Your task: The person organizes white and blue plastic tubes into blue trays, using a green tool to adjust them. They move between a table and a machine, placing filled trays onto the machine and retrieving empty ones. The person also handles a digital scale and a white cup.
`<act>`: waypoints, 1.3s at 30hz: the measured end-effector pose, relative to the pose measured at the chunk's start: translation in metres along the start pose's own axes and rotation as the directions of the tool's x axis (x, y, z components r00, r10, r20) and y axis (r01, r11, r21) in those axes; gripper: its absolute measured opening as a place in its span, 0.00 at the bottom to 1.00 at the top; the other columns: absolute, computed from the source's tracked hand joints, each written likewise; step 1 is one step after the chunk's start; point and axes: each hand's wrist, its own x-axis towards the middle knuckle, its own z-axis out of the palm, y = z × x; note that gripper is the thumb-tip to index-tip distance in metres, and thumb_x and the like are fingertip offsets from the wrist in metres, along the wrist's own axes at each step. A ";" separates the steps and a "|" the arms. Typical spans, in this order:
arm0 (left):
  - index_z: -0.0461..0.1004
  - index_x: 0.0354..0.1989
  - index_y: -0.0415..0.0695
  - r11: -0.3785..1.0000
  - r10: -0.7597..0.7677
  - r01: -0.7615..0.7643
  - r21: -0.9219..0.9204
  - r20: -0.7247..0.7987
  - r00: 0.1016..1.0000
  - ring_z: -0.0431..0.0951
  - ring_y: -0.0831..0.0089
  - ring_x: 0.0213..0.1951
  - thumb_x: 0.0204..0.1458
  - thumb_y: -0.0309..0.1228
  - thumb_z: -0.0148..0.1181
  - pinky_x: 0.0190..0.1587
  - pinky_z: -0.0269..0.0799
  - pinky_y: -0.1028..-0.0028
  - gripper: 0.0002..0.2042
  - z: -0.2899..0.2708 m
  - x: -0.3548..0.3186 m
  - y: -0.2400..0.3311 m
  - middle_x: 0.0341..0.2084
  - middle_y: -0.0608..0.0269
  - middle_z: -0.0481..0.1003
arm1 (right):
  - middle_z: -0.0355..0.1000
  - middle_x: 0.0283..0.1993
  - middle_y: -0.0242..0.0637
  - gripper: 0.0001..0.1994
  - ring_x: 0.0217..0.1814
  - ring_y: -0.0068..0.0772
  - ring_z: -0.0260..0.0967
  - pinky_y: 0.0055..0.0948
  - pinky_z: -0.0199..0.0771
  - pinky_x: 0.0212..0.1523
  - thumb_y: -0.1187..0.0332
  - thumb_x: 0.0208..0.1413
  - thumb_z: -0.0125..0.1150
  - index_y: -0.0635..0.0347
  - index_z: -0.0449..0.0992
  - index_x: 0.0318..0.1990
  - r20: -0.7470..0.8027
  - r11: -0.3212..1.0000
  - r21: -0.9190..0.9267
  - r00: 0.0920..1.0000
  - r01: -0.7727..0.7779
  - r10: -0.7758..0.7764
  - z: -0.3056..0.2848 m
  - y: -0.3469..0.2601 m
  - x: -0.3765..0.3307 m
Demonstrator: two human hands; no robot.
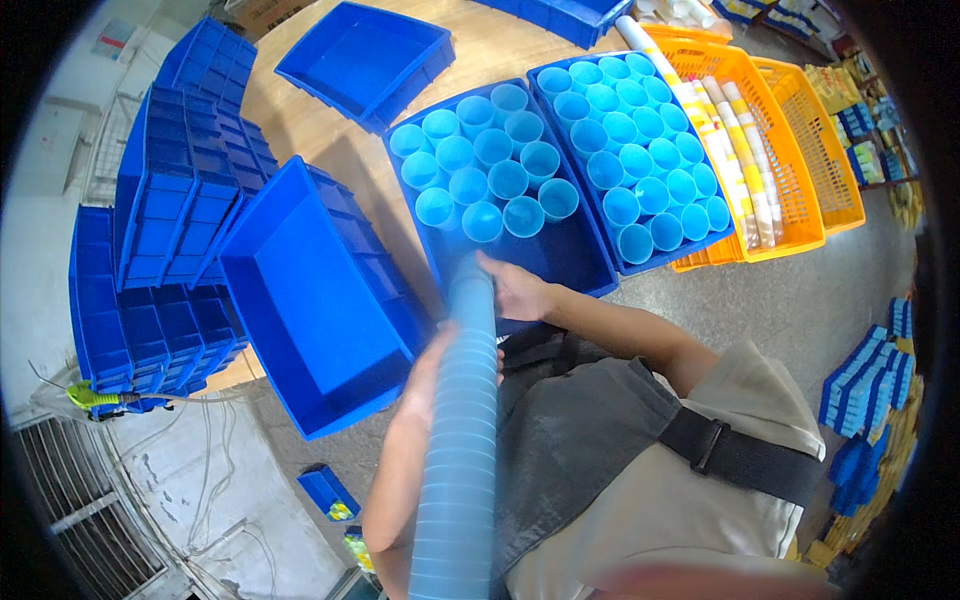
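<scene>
A long stack of nested light-blue cups (455, 450) runs from the lower edge of the view up toward a dark blue bin (568, 255). My left hand (432, 375) is wrapped round the stack partway along, its fingers partly hidden and blurred. Nearer the stack's far end, my right hand (515, 290) grips it from the right. Several light-blue cups (469, 186) stand in rows in the bin, mouths up, filling its far part. The bin's near part shows bare floor. To its right, a second blue bin (668, 260) holds more upright cups (636, 160).
Another blue bin (310, 280) lies left of my hands, overhanging the wooden table (350, 150). Stacked blue bins (175, 190) rise at the far left. A further bin (365, 60) sits at the back. Yellow baskets (800, 190) with wrapped cup stacks (740, 150) stand right.
</scene>
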 end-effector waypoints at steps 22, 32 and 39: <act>0.64 0.60 0.36 0.994 -0.041 0.033 0.108 0.073 0.997 0.84 0.62 0.34 0.64 0.50 0.51 0.35 0.84 0.66 0.28 0.015 0.003 -0.016 0.39 0.43 0.79 | 0.75 0.42 0.41 0.26 0.41 0.32 0.73 0.32 0.75 0.41 0.44 0.66 0.50 0.61 0.71 0.52 -0.209 0.981 0.162 0.968 -0.107 0.140 -0.009 -0.011 -0.062; 0.70 0.56 0.36 0.998 0.057 -0.058 0.003 0.072 0.996 0.81 0.65 0.38 0.63 0.48 0.54 0.41 0.81 0.66 0.25 0.001 -0.022 -0.026 0.39 0.49 0.78 | 0.74 0.53 0.40 0.23 0.55 0.36 0.72 0.41 0.69 0.60 0.52 0.67 0.53 0.65 0.70 0.55 -0.043 0.994 -0.047 0.995 -0.095 0.093 0.032 -0.016 -0.045; 0.70 0.57 0.34 0.960 0.228 -0.213 -0.184 0.066 0.971 0.81 0.59 0.41 0.62 0.47 0.54 0.44 0.80 0.61 0.27 -0.009 -0.049 -0.018 0.43 0.43 0.78 | 0.73 0.43 0.34 0.16 0.47 0.27 0.73 0.34 0.72 0.55 0.56 0.64 0.60 0.57 0.73 0.50 -0.154 0.942 -0.202 0.942 0.267 -0.300 0.056 -0.063 -0.038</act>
